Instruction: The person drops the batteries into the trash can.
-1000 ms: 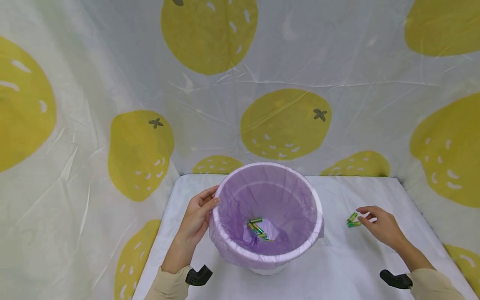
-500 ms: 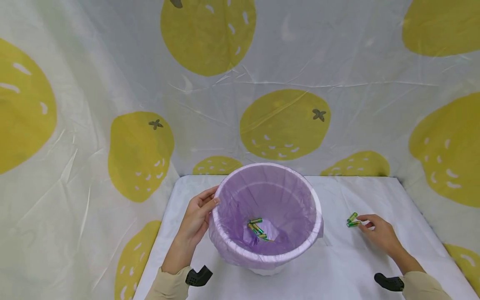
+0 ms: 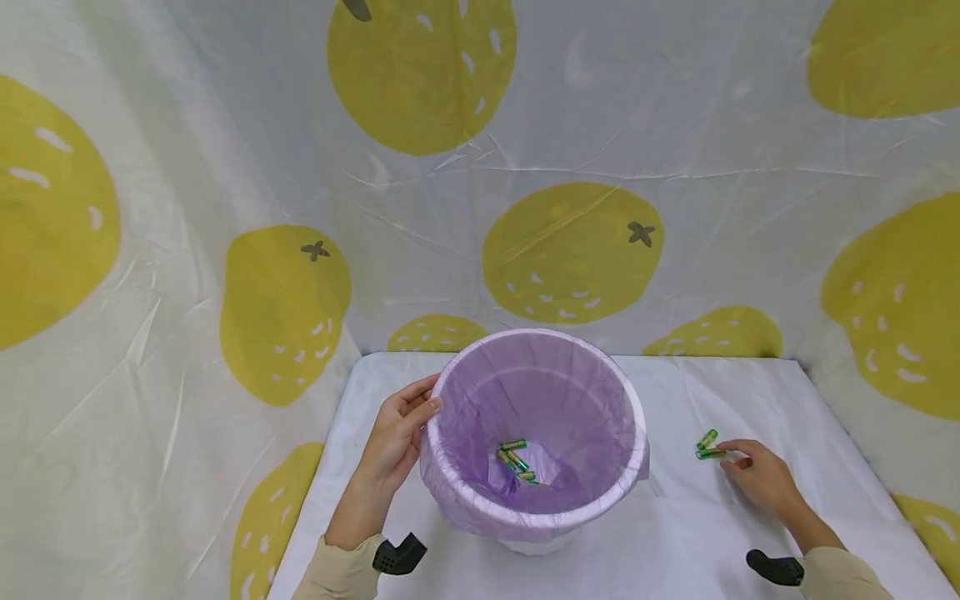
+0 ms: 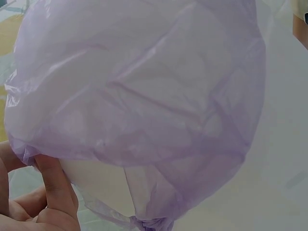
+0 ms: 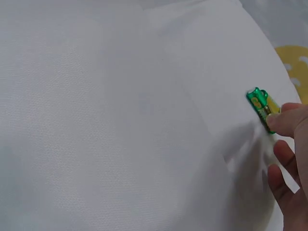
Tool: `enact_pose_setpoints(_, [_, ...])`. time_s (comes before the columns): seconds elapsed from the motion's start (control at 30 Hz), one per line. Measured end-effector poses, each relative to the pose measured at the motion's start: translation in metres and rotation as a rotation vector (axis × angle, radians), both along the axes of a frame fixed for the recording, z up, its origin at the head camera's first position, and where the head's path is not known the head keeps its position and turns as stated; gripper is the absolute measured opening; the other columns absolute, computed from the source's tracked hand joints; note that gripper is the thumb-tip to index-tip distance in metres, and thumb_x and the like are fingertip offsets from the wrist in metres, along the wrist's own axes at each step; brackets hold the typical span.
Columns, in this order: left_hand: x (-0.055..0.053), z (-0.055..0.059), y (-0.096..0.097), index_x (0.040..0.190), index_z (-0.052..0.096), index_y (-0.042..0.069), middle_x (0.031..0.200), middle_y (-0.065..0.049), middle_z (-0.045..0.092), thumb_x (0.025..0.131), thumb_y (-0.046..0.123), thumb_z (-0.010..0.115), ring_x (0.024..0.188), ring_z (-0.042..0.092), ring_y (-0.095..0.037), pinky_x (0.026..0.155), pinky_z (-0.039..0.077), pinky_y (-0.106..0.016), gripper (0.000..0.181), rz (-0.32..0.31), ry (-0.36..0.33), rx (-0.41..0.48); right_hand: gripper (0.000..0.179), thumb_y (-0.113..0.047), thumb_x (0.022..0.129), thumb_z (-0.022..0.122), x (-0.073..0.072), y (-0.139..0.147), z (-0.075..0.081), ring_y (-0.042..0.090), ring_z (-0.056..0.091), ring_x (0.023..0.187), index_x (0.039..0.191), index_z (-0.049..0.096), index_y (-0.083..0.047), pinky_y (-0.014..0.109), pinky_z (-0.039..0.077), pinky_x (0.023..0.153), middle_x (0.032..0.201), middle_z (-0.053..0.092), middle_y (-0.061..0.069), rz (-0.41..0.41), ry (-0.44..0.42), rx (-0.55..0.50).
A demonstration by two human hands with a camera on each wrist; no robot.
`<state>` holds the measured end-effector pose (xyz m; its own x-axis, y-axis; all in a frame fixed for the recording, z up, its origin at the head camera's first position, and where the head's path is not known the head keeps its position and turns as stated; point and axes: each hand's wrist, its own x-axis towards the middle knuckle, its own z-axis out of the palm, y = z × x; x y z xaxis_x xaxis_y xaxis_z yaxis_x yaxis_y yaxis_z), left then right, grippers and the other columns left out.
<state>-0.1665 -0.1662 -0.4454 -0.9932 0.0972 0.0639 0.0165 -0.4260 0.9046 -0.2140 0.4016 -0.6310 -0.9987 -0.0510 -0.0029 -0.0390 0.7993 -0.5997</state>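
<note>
A waste bin (image 3: 534,523) with a purple plastic liner stands tilted on the table in the head view, its opening facing me. My left hand (image 3: 396,437) grips its left rim, thumb on the outside near the edge. Several green and yellow batteries (image 3: 514,460) lie at the bottom of the liner. To the right of the bin, two more batteries lie on the cloth. My right hand (image 3: 763,477) pinches the end of the nearer battery (image 3: 709,454) between thumb and index finger. The other battery (image 3: 707,438) lies right beside it. In the right wrist view the held battery (image 5: 260,109) partly hides its neighbour.
White cloth covers the table (image 3: 675,533). A curtain (image 3: 420,250) printed with yellow fruit encloses the back and both sides. Knotted liner plastic (image 4: 153,223) hangs under the rim in the left wrist view. A black device sits at each wrist.
My right hand has come down and slightly left onto the nearer battery, and its thumb and index finger have closed on that battery's end. The left hand and bin have stayed in place.
</note>
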Motion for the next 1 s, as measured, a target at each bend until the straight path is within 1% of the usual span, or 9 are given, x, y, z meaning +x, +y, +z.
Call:
enact_pose_setpoints(0.2, [0.001,0.000,-0.001,0.144,0.043,-0.018,0.116,-0.012,0.062,0.098,-0.008,0.058,0.101,0.063,-0.018,0.085,0.055,-0.024,0.050,-0.004,-0.002,-0.004,0.034,-0.006,0.093,0.071,-0.002,0.001,-0.007,0.028,0.054,0.083,0.124,0.064,0.005,0.035,0.045,0.063,0.113,0.058,0.026,0.000,-0.003,0.004])
enact_pose_setpoints(0.4, [0.001,0.000,-0.001,0.144,0.043,-0.018,0.116,-0.012,0.063,0.099,-0.008,0.058,0.101,0.063,-0.018,0.085,0.055,-0.024,0.049,-0.014,0.007,-0.002,0.035,-0.005,0.089,0.074,-0.006,0.002,-0.010,0.024,0.053,0.079,0.121,0.066,0.006,0.034,0.043,0.062,0.108,0.060,0.022,0.012,0.017,0.026])
enact_pose_setpoints(0.53, [0.001,0.000,-0.002,0.144,0.042,-0.019,0.115,-0.012,0.063,0.099,-0.007,0.058,0.101,0.064,-0.017,0.085,0.055,-0.024,0.050,-0.025,0.013,-0.002,0.029,-0.005,0.088,0.077,-0.010,0.005,-0.010,0.024,0.053,0.080,0.115,0.068,0.005,0.035,0.043,0.062,0.104,0.061,0.020,0.032,-0.001,0.043])
enact_pose_setpoints(0.63, [0.001,0.000,-0.002,0.145,0.042,-0.018,0.115,-0.011,0.063,0.099,-0.007,0.058,0.100,0.064,-0.017,0.084,0.055,-0.024,0.049,-0.027,0.014,-0.001,0.022,-0.006,0.088,0.078,-0.015,0.007,-0.010,0.025,0.053,0.081,0.107,0.071,0.001,0.036,0.043,0.063,0.104,0.062,0.019,0.055,-0.018,0.051])
enact_pose_setpoints(0.73, [0.001,0.000,-0.002,0.144,0.042,-0.018,0.115,-0.011,0.063,0.099,-0.008,0.058,0.100,0.064,-0.017,0.084,0.056,-0.024,0.049,-0.022,0.017,0.000,0.017,-0.006,0.088,0.079,-0.020,0.009,-0.010,0.026,0.053,0.082,0.103,0.072,-0.001,0.036,0.043,0.064,0.106,0.061,0.021,0.087,-0.029,0.056])
enact_pose_setpoints(0.87, [0.000,0.000,-0.002,0.145,0.042,-0.018,0.115,-0.011,0.063,0.100,-0.008,0.057,0.100,0.064,-0.017,0.084,0.056,-0.024,0.049,-0.029,0.020,0.002,0.016,-0.006,0.088,0.079,-0.023,0.012,-0.011,0.025,0.053,0.082,0.101,0.072,-0.002,0.036,0.043,0.065,0.107,0.061,0.023,0.105,-0.032,0.060])
enact_pose_setpoints(1.0, [-0.001,0.000,-0.001,0.145,0.042,-0.018,0.115,-0.011,0.063,0.100,-0.008,0.056,0.100,0.064,-0.017,0.084,0.056,-0.024,0.048,-0.032,0.021,0.006,0.017,-0.006,0.089,0.078,-0.021,0.012,-0.009,0.025,0.053,0.082,0.103,0.072,0.000,0.035,0.043,0.065,0.105,0.062,0.021,0.090,-0.044,0.052])
